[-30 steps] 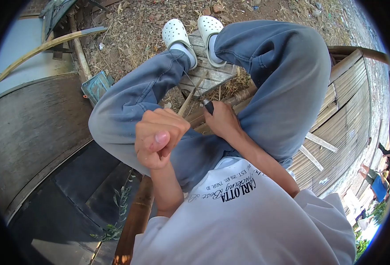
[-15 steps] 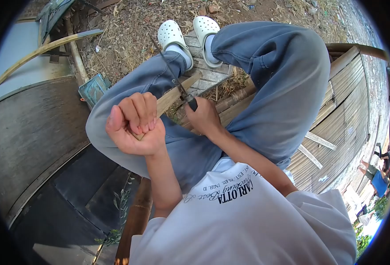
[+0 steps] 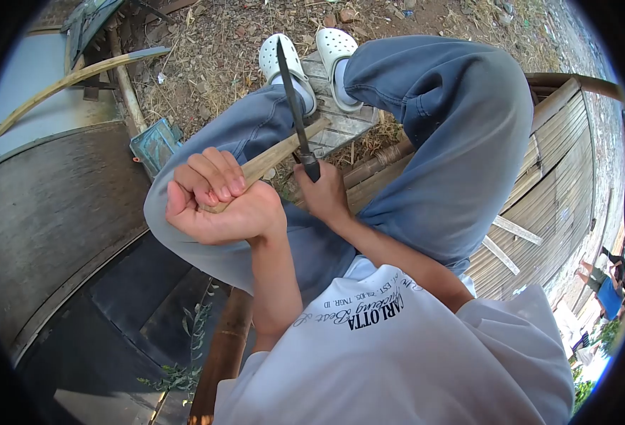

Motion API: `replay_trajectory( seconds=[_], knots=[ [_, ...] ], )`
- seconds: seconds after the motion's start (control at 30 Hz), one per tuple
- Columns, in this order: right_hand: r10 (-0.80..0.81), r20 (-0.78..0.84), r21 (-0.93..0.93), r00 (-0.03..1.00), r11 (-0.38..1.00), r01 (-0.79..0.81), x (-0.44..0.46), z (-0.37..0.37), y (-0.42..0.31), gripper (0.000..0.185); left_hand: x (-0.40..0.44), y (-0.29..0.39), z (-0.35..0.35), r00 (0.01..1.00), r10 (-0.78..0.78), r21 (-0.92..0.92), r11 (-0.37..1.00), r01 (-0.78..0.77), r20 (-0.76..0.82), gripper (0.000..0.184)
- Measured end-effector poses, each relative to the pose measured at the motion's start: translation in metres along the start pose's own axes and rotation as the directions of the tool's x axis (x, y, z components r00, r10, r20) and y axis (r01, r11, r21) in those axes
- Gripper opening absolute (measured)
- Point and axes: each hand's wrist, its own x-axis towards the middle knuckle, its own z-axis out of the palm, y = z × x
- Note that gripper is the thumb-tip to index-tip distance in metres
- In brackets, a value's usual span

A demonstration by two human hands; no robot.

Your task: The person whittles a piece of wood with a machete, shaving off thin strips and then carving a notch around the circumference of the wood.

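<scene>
My left hand (image 3: 224,198) is closed, palm up, around the near end of a pale wooden stick (image 3: 273,158). The stick slants up and to the right from my fist, toward my feet. My right hand (image 3: 324,193) grips the dark handle of a long-bladed knife (image 3: 293,99). Its blade points away from me and crosses the stick near the far end; whether it touches the wood I cannot tell. Both hands are between my knees, and most of the right fingers are hidden from view.
I am seated on a bamboo bench (image 3: 553,184), feet on a small wooden platform (image 3: 341,129). A curved bamboo strip (image 3: 71,83) and a worn blue-green object (image 3: 154,144) lie to the left. Dark panels (image 3: 57,191) stand beside me. People (image 3: 606,290) are far right.
The knife's blade has swung more upright and shows broader. My left wrist has turned, so more of the stick is visible.
</scene>
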Motion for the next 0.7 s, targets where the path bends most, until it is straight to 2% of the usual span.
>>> replay_trajectory(
  seconds=[0.07, 0.13, 0.17, 0.27, 0.33, 0.4, 0.43, 0.5, 0.53, 0.57, 0.6, 0.63, 0.7],
  knots=[
    [-0.008, 0.051, -0.001, 0.999, 1.0, 0.008, 0.0, -0.004, -0.008, 0.022, 0.008, 0.0, 0.003, 0.999, 0.003, 0.046, 0.999, -0.001, -0.048, 0.038],
    [0.149, 0.016, -0.069, 0.989, 0.987, -0.148, 0.012, 0.003, 0.025, 0.024, 0.012, 0.0, 0.005, 0.997, 0.011, 0.094, 0.996, -0.004, -0.074, 0.038],
    [0.261, 0.054, -0.142, 0.964, 0.957, -0.252, 0.019, -0.001, 0.037, 0.025, 0.012, -0.001, 0.007, 0.994, 0.033, 0.105, 0.994, -0.022, -0.1, 0.037],
    [0.192, -0.015, -0.029, 0.981, 0.981, -0.193, 0.017, 0.003, 0.033, 0.028, 0.009, -0.007, 0.012, 0.99, 0.088, 0.114, 0.991, -0.076, -0.108, 0.037],
    [0.15, 0.014, -0.051, 0.989, 0.988, -0.149, 0.018, -0.004, 0.01, 0.028, 0.007, -0.009, 0.012, 0.987, 0.128, 0.116, 0.986, -0.116, -0.096, 0.036],
    [0.015, 0.025, -0.031, 1.0, 0.999, -0.014, 0.016, -0.007, -0.005, 0.026, 0.008, -0.007, 0.013, 0.983, 0.14, 0.164, 0.979, -0.119, -0.122, 0.036],
    [0.018, 0.031, -0.027, 0.999, 0.999, -0.018, 0.013, -0.01, -0.011, 0.026, 0.009, -0.007, 0.013, 0.982, 0.143, 0.172, 0.978, -0.121, -0.122, 0.036],
    [0.005, 0.127, -0.01, 0.992, 1.0, -0.004, 0.008, -0.015, -0.025, 0.024, 0.015, -0.011, 0.014, 0.939, 0.319, 0.282, 0.92, -0.273, -0.13, 0.038],
    [0.004, 0.136, -0.007, 0.991, 1.0, -0.003, 0.004, -0.018, -0.038, 0.024, 0.015, -0.006, 0.008, 0.936, 0.326, 0.288, 0.916, -0.279, -0.131, 0.038],
    [-0.032, 0.196, 0.057, 0.98, 0.998, 0.021, 0.0, -0.022, -0.052, 0.023, 0.014, 0.0, -0.002, 0.99, 0.135, 0.193, 0.971, -0.14, 0.04, 0.038],
    [-0.07, 0.251, 0.123, 0.966, 0.992, 0.04, -0.003, -0.024, -0.059, 0.023, 0.013, 0.005, -0.006, 0.973, -0.053, 0.125, 0.992, 0.025, 0.225, 0.038],
    [-0.069, 0.254, 0.125, 0.965, 0.991, 0.038, -0.005, -0.023, -0.058, 0.023, 0.011, 0.004, -0.007, 0.973, -0.053, 0.129, 0.991, 0.024, 0.224, 0.038],
    [-0.191, 0.218, 0.033, 0.957, 0.981, 0.189, -0.005, -0.021, -0.057, 0.021, 0.008, 0.002, -0.005, 0.996, 0.022, 0.091, 0.995, -0.03, 0.09, 0.037]
  ],
)
